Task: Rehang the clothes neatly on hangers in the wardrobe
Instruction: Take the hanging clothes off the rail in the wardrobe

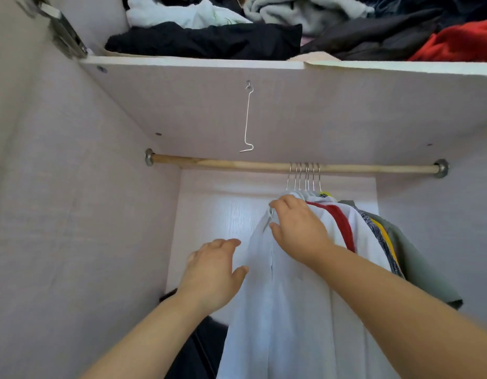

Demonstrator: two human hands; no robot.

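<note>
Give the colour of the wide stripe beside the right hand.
Red stripe on the white garment, head view.

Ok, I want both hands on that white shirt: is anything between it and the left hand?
Nothing visible. The open left hand hangs just beside the white shirt; the right hand grips its collar edge.

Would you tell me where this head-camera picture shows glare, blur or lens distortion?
Head view: a washed-out bright patch on the wardrobe's back panel; the shelf edge looks slightly bowed by the wide-angle lens; the hinge, top left, is smeared; the left hand looks soft-edged; the white shirt pinched by the right hand shows little fold detail.
</note>
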